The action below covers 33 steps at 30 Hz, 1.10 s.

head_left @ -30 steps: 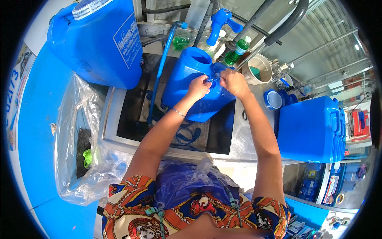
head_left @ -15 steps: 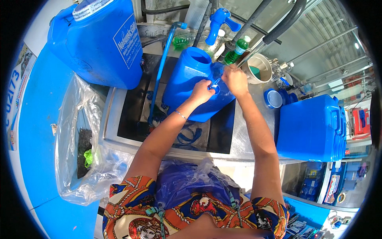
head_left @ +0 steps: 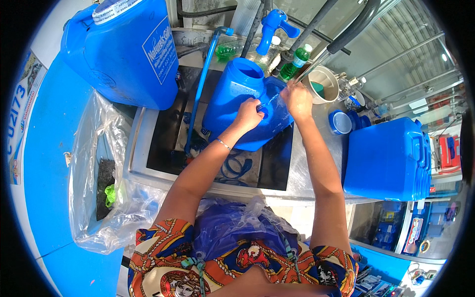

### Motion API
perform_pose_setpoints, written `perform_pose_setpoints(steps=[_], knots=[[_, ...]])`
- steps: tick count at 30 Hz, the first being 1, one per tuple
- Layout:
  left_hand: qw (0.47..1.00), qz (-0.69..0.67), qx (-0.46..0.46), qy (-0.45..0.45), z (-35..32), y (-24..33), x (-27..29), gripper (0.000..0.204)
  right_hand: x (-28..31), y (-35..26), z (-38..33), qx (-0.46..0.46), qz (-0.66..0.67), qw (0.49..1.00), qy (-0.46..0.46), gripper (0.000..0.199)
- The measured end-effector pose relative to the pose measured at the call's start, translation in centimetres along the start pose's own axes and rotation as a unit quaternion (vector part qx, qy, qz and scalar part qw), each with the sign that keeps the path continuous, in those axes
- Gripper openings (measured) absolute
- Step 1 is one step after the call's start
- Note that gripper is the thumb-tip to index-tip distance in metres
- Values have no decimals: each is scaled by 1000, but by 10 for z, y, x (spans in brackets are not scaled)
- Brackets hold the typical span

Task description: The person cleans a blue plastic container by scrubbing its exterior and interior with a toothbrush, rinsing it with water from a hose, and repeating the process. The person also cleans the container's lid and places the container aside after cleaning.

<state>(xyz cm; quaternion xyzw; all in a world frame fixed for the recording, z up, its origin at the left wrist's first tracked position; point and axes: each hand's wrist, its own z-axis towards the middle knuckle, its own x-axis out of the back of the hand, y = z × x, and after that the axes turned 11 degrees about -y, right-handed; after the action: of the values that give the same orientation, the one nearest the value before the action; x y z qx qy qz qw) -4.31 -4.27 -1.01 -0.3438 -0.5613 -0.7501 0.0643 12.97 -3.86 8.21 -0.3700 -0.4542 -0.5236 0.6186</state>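
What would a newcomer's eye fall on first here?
Probably the big blue jug at upper left, then the open-mouthed jug in the sink at centre, the left hand over it and the right hand by its right edge. Behind it, a green bottle stands out.

Head-worn, the left fisheye looks down and forward from close above the left hand (head_left: 249,113), right hand (head_left: 299,101) and sink (head_left: 274,171).
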Motion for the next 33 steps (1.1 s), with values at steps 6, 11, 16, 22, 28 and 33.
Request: perform_pose_setpoints(steps=[6,11,16,22,28,33], knots=[[992,-71,-34,99,-5,-6,5,38,1,13,-12,-90,-23,987,-130,19],[984,-46,-96,142,-11,-6,13,40,-15,16,-44,-93,-53,914,-392,30],[987,-41,-100,123,1,15,6,41,-37,1,-41,-127,380,874,-274,39],[989,-57,-91,101,37,29,-4,43,-45,-8,-10,-138,505,843,-120,31],[731,-652,126,-158,35,5,-17,25,-40,-1,-45,-71,420,903,-60,24],[783,-566,199,-164,23,6,-57,26,-39,16,-83,-80,419,896,-120,22]])
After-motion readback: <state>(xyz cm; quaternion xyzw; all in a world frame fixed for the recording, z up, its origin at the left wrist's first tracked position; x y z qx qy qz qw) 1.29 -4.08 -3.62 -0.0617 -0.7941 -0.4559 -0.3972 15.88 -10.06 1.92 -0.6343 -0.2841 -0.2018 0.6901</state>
